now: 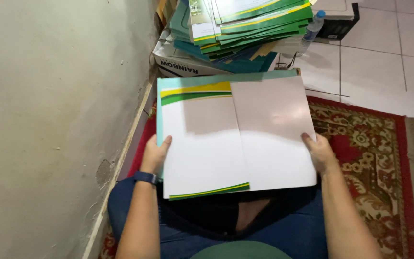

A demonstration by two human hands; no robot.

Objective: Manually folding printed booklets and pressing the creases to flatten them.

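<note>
An open white folder (pixel 238 139) with green and yellow stripes at its top left and bottom edge is held flat above my lap. My left hand (pixel 154 154) grips its left edge, thumb on top. My right hand (pixel 318 152) grips its right edge. A teal sheet or folder (pixel 159 110) shows under it along the left and top sides. A dark band sits on my left wrist (pixel 145 177).
A tall, uneven stack of green and teal folders (pixel 245 26) rests on a white cardboard box (pixel 178 64) ahead. A plastic bottle (pixel 311 29) and a dark box (pixel 339 24) stand behind. A beige wall (pixel 49 120) is left; a red patterned rug (pixel 370 148) lies on white tiles.
</note>
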